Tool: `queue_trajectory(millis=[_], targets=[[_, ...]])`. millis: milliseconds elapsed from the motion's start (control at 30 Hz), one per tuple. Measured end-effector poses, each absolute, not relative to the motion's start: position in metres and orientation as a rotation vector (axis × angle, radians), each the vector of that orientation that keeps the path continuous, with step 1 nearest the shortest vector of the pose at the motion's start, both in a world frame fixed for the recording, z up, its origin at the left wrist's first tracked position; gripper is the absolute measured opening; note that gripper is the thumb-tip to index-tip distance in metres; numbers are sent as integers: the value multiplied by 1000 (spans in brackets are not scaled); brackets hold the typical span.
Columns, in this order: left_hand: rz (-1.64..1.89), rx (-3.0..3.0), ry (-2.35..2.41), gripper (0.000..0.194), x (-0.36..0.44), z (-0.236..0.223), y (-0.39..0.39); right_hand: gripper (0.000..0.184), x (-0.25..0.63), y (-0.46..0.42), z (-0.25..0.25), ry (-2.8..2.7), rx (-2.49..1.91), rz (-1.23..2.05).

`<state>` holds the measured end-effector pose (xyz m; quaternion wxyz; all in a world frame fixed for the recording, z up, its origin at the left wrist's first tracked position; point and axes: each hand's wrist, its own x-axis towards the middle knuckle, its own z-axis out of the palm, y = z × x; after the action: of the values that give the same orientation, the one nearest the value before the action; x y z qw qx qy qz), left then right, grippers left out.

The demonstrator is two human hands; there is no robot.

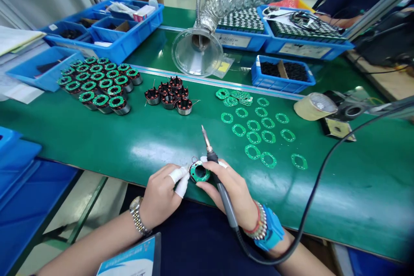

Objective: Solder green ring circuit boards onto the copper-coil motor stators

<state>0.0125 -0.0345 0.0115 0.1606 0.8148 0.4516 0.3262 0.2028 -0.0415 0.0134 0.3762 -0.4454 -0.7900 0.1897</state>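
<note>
At the front edge of the bench, a motor stator topped with a green ring-shaped circuit board sits between my hands. White finger covers wrap the fingertips of my left hand, which are pinched together at the stator's left edge; whether they grip a wire there is hidden. My right hand holds a soldering iron, tip pointing up and away, while its thumb and forefinger touch the stator's right side. A thin wire loop sticks up behind the board.
Stators with green boards stand in rows at left, beside several bare stators. Loose ring boards lie at right. A fume extractor hood hangs above. Blue bins line the back; the iron's cable curves along the right.
</note>
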Motion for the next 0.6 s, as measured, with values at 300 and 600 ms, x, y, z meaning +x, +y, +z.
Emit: queue_trajectory(millis=[300, 600], targets=[[973, 2387, 1505, 18, 31, 10, -32, 34, 197, -43, 13, -1991, -1180, 436], [1021, 2530, 1319, 27, 28, -7, -51, 34, 194, -47, 9, -1956, -1198, 447]])
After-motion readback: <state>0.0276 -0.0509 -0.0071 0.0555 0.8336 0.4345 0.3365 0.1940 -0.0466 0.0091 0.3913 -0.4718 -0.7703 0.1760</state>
